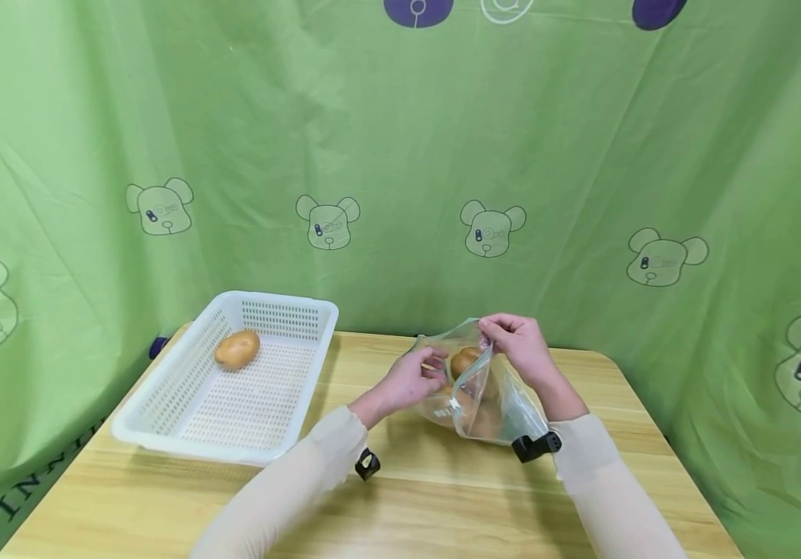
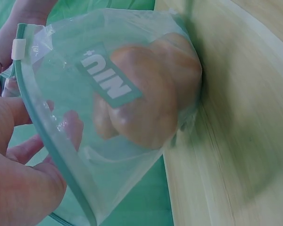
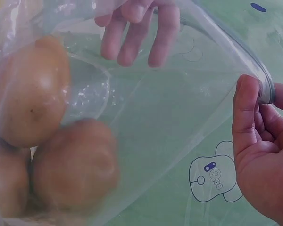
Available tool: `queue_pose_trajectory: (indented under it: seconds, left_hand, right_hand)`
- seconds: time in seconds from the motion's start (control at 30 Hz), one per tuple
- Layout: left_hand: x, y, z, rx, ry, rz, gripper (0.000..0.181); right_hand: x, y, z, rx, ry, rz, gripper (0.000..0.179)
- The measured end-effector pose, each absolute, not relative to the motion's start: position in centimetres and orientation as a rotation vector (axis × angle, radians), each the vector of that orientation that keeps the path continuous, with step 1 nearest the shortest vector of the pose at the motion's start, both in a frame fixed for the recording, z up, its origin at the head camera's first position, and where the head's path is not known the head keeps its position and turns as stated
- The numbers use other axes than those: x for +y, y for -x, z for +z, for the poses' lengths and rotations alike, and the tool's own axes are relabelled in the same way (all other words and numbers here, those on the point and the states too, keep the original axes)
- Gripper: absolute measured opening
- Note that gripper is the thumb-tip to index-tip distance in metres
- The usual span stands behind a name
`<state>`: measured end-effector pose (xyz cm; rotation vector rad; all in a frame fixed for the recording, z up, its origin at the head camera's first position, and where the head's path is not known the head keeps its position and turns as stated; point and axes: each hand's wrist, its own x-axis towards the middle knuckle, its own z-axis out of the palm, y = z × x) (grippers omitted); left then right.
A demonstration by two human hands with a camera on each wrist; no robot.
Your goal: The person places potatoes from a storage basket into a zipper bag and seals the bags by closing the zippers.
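A clear zip bag point(image 1: 505, 407) with a green-edged mouth stands on the table, holding several brown potatoes point(image 3: 75, 165). My right hand point(image 1: 522, 348) pinches the bag's rim between thumb and fingers at the far right of the mouth. My left hand point(image 1: 409, 380) reaches into the mouth from the left, its fingers loosely bent and spread with nothing between them. In the left wrist view, a white slider point(image 2: 19, 49) sits on the zip strip, and the potatoes lie gathered at the bag's bottom, away from the left fingertips.
To the left stands a white perforated plastic basket point(image 1: 254, 400) with a single potato point(image 1: 237, 349) near its left wall. The wooden table point(image 1: 400, 505) ends at a green curtain point(image 1: 400, 155) with bear-head prints, which hangs behind and on both sides.
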<state>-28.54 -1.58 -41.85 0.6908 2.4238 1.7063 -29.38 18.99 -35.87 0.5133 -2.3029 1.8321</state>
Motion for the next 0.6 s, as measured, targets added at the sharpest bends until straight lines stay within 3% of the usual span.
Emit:
queue_pose_trajectory:
  seconds: [0.6]
  left_hand:
    - [-5.0, 26.9, -40.1, 2.384, -0.816, 1.644, 0.037]
  right_hand:
    - [19.1, 29.6, -36.1, -2.274, -0.515, 1.841, 0.030]
